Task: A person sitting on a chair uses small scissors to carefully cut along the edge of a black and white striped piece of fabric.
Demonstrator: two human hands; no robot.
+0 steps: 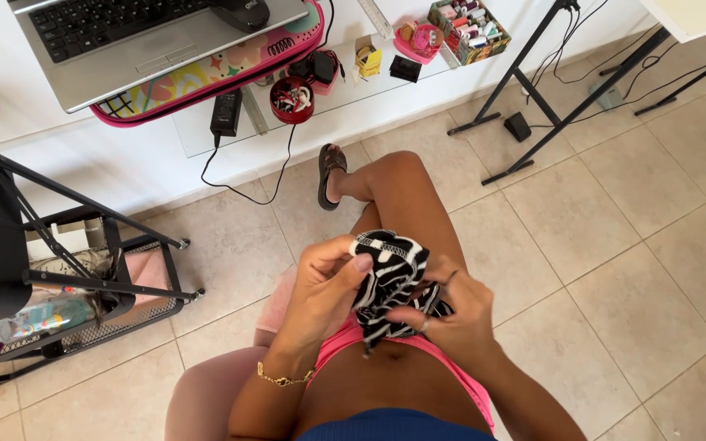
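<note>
Zebra-striped fabric piece (387, 282) sits bunched between my hands above my lap: left fingers (351, 263) pinch its top edge, right fingers (412, 317) clamp its lower folds; nothing looks finished yet, the fabric half-gathered.

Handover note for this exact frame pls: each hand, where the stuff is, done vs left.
Left hand: pinching the top edge of the zebra-print fabric piece.
Right hand: gripping the fabric's lower part from the side; a thin dark item sits between its fingers, unclear what.
Fabric is held over the lap, above the pink shorts.
Thread box is on the desk, out of hand.
Done or left: cannot tell from this view.
</note>
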